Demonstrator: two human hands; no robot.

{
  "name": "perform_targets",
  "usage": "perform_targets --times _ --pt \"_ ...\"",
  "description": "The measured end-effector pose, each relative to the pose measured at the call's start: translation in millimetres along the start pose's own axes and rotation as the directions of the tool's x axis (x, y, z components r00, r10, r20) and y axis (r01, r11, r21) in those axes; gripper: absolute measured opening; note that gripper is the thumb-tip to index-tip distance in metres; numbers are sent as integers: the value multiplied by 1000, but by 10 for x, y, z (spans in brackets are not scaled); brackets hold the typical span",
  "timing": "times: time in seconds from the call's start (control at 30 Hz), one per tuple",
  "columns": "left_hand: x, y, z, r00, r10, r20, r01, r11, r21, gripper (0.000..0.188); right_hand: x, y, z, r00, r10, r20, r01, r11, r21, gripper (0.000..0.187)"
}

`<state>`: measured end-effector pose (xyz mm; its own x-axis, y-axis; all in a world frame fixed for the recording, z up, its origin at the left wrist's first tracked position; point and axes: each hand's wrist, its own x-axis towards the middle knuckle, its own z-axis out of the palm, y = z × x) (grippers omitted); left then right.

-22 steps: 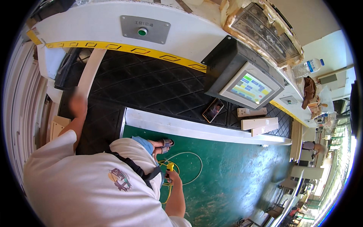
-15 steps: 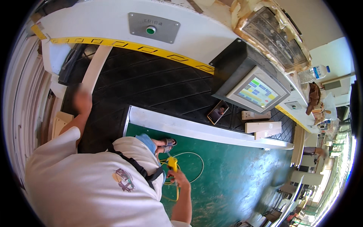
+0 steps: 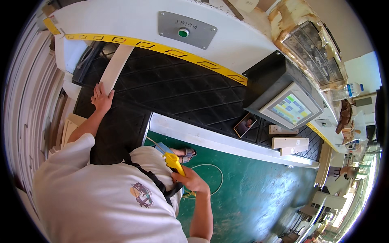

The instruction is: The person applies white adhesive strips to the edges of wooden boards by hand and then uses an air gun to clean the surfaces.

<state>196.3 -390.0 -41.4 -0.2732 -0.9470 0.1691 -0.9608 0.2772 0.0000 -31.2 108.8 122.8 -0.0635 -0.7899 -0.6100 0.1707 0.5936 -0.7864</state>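
Observation:
My left hand (image 3: pixel 102 98) lies with spread fingers over the near end of a long pale board (image 3: pixel 117 67). The board rests on the black grooved bed (image 3: pixel 170 85) of a machine, its far end by a yellow striped edge. In my right hand (image 3: pixel 191 180) is a yellow air blow gun (image 3: pixel 173 161), the fingers wrapped round its handle. Its thin nozzle points up and left toward the bed's white front edge (image 3: pixel 194 135). A pale yellow hose (image 3: pixel 188 195) hangs below that hand, partly hidden by it.
A control screen (image 3: pixel 291 106) juts over the bed, with a phone (image 3: pixel 245 124) and several short wooden pieces (image 3: pixel 290 143) near it. A green button (image 3: pixel 183 33) sits on the white beam. Long pale boards (image 3: pixel 34 93) are stacked at left; green floor (image 3: pixel 243 182) lies right.
My right hand has raised the blow gun, its nozzle now toward the bed. My left hand, blurred before, is now still on the board's end. The whole view has shifted slightly.

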Motion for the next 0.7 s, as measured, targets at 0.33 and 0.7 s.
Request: perform_targets --times 0.33,0.7 --pt "385 233 12 999 -6 41 8 999 -49 87 361 -513 260 994 -68 -88 45 969 -242 55" --pt "637 274 241 990 81 -116 -93 990 -110 84 -36 -588 189 874 39 -485 -116 985 -130 38"
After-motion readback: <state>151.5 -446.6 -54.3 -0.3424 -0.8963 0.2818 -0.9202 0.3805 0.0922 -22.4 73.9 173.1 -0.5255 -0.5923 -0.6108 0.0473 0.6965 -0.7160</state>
